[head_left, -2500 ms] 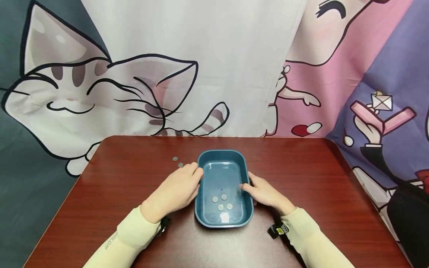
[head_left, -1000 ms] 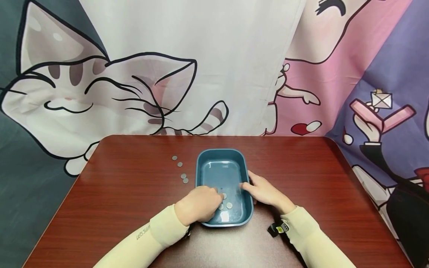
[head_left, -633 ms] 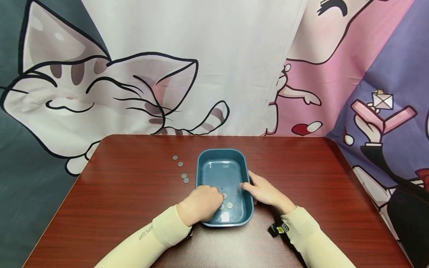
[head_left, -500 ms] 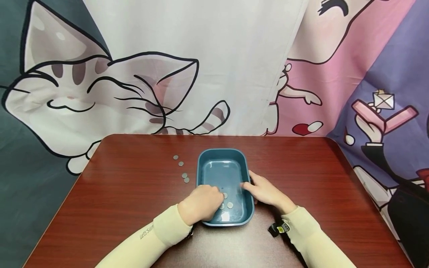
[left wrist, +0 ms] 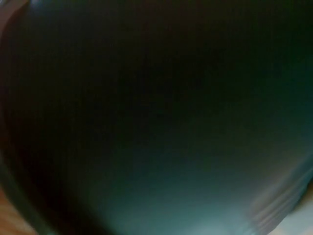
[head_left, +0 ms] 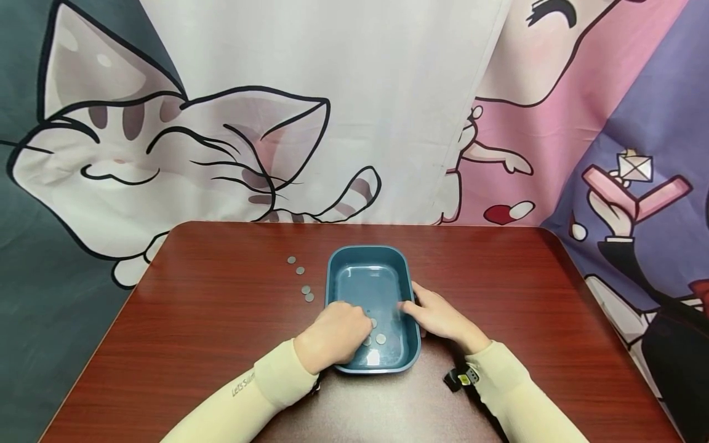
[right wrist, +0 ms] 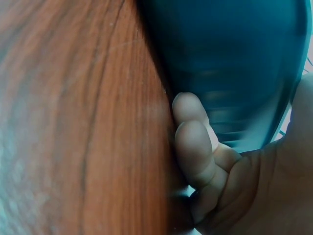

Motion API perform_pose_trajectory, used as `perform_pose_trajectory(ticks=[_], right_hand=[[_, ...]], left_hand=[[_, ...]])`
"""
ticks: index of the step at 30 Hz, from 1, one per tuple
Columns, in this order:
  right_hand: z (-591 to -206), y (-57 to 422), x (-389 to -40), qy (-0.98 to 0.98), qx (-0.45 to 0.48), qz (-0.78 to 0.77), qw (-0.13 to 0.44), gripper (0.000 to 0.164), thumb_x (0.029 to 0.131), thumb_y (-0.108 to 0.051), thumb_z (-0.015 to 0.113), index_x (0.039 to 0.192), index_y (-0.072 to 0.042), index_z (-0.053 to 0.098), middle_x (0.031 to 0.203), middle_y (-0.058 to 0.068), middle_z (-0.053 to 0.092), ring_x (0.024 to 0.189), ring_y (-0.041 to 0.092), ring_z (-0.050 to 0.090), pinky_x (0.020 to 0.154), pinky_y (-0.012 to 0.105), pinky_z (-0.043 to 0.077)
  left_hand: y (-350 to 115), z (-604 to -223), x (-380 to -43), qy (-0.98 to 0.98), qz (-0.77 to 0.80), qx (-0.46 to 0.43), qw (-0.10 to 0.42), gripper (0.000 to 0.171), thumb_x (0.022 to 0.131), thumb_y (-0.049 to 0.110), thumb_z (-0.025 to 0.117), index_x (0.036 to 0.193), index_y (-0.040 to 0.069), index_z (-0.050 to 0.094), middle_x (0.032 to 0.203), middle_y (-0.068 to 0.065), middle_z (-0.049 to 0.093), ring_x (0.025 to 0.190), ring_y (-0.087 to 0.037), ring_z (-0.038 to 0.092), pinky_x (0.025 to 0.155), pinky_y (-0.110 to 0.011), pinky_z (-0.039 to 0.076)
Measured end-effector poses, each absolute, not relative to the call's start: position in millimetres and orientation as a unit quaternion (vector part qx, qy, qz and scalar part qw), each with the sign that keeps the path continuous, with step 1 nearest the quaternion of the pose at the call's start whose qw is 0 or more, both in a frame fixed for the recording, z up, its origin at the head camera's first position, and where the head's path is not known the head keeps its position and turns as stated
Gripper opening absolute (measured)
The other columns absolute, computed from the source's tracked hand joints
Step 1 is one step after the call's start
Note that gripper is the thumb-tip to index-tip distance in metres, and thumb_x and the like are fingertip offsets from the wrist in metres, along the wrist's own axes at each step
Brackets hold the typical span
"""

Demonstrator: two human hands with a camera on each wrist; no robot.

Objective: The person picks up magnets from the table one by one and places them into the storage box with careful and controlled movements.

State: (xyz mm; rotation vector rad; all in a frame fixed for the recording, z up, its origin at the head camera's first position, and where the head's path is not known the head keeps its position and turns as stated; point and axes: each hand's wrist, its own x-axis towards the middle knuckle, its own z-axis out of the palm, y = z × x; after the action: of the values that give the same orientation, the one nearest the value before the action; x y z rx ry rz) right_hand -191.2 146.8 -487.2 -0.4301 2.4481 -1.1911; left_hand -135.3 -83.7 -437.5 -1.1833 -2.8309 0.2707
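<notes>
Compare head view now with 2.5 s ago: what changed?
Left hand moved from beside the tray's left wall, nearer the person and rightward, into the tray. Three tray coins show, down from four. Two more table coins show where the hand was; can't tell if newly laid. Whether it holds a coin is hidden.

Unchanged: tray in place, right hand on its right wall.

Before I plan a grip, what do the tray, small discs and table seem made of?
Tray: probably plastic, glossy; bright reflections inside.
Small discs: perhaps metal, dull; silvery grey, but too tiny to confirm.
Table: wood or laminate, slightly glossy; visible grain, soft sheen.
</notes>
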Motion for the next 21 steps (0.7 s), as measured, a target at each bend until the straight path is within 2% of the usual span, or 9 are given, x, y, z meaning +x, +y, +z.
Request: perform_pose_trajectory(ticks=[6, 10, 15, 21], right_hand=[[-487, 147, -192, 0.871, -0.156, -0.424, 0.192, 0.04, 0.094, -0.035, 0.057, 0.128, -0.015, 0.05, 0.058, 0.003, 0.057, 0.042, 0.022, 0.055, 0.048, 0.036, 0.049], [-487, 147, -191, 0.87, -0.157, -0.426, 0.191, 0.04, 0.093, -0.035, 0.057, 0.127, -0.013, 0.051, 0.057, 0.004, 0.056, 0.041, 0.023, 0.055, 0.048, 0.036, 0.049], [-486, 147, -191, 0.868, -0.155, -0.43, 0.193, 0.039, 0.094, -0.034, 0.057, 0.127, -0.014, 0.051, 0.058, 0.004, 0.057, 0.041, 0.023, 0.055, 0.048, 0.037, 0.049], [-487, 147, -191, 0.867, -0.151, -0.433, 0.196, 0.038, 0.094, -0.034, 0.057, 0.126, -0.015, 0.051, 0.06, 0.004, 0.059, 0.042, 0.024, 0.056, 0.048, 0.037, 0.05]], left_hand=[[-86, -437, -137, -0.915, 0.085, -0.393, 0.04, 0.008, 0.08, 0.022, 0.071, 0.073, 0.023, 0.067, 0.065, 0.004, 0.06, 0.059, -0.015, 0.058, 0.052, -0.03, 0.046], [-90, -436, -139, -0.915, 0.079, -0.394, 0.048, 0.004, 0.082, 0.027, 0.07, 0.08, 0.024, 0.068, 0.072, 0.006, 0.062, 0.068, -0.014, 0.061, 0.058, -0.03, 0.047], [-98, -435, -143, -0.917, 0.059, -0.39, 0.058, 0.018, 0.082, 0.036, 0.071, 0.093, 0.021, 0.068, 0.083, 0.005, 0.063, 0.078, -0.015, 0.062, 0.069, -0.032, 0.049], [-110, -429, -149, -0.909, 0.022, -0.404, 0.101, 0.019, 0.084, 0.036, 0.068, 0.09, 0.018, 0.063, 0.079, 0.005, 0.057, 0.073, -0.015, 0.057, 0.065, -0.032, 0.047]])
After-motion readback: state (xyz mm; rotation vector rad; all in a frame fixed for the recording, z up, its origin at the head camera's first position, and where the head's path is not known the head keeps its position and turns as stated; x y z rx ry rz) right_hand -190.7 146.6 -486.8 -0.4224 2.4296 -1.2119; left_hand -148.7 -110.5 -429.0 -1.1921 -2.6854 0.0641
